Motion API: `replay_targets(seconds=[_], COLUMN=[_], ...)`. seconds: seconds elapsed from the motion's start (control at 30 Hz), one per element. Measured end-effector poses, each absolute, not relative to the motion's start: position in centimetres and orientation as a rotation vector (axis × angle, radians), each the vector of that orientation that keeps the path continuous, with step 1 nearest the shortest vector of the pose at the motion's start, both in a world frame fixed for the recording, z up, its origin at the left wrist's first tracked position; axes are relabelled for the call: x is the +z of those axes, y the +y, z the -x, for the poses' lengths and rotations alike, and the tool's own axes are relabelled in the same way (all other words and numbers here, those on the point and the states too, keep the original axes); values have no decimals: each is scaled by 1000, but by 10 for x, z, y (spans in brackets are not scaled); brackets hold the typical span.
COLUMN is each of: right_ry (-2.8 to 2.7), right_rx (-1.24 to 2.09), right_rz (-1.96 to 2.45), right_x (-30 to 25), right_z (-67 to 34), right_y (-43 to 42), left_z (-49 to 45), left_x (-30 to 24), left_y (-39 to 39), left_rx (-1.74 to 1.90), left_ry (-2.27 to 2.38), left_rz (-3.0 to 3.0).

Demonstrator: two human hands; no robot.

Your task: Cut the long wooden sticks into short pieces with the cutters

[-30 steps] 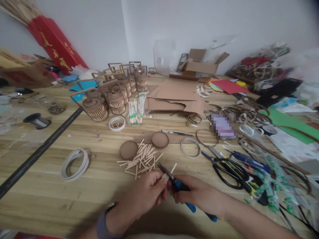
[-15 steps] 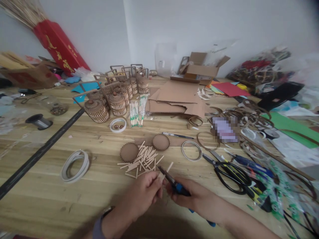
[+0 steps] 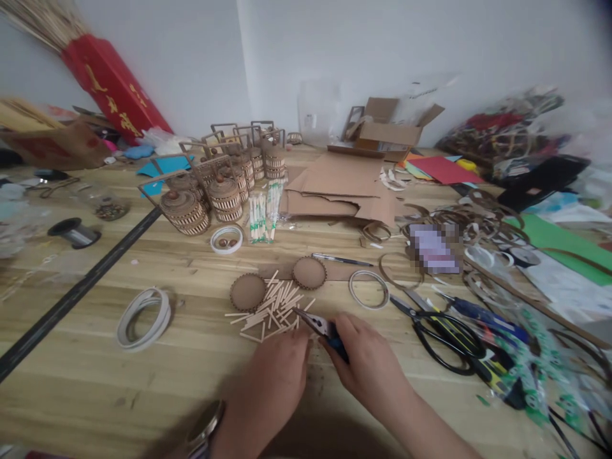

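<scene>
My right hand (image 3: 361, 350) is closed round long-nosed pliers (image 3: 325, 328) with blue handles, their dark jaws pointing up and left. Close beside the pliers is my left hand (image 3: 275, 376), back upward. Its fingers are curled in, and what they hold is hidden. A loose heap of short, thin wooden sticks (image 3: 275, 306) lies just beyond both hands. Two round brown cardboard discs with a ridged rim touch or border the heap: the left disc (image 3: 247, 292) and the right disc (image 3: 309, 272).
Small lidded baskets (image 3: 225, 197) with handles stand at the back left, near wrapped stick bundles (image 3: 262, 217). White strip rolls (image 3: 144, 319) lie left. Black-handled scissors (image 3: 444, 341), a blue-handled tool (image 3: 488, 319) and tangled brown strips crowd the right. Cardboard sheets (image 3: 339, 175) lie behind.
My left hand has rolled over, back upward, and the pale stick piece at its fingertips is out of sight. The pliers have shifted left, turning their jaws more toward the heap.
</scene>
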State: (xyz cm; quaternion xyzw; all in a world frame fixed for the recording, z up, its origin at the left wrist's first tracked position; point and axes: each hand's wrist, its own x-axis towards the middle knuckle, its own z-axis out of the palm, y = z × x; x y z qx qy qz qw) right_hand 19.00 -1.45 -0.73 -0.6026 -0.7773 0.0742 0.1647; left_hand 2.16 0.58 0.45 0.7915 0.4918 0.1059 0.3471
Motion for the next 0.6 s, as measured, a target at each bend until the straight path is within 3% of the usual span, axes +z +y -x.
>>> replay_targets(seconds=[0.3,0.5,0.6], right_ry=[-2142,-1929,-1845], right_rx=[167,808,941], right_rz=[1907,1743,1659], right_x=[-17,-3,13], right_z=[-175,-197,-208], right_y=[-6,3,1], left_z=[-33,-7,-4], left_x=[6,5,5], left_y=[8,19,23], left_rx=[184,318,345], left_ry=[1525,1078,930], left_rz=[-2015,-1575,-1198])
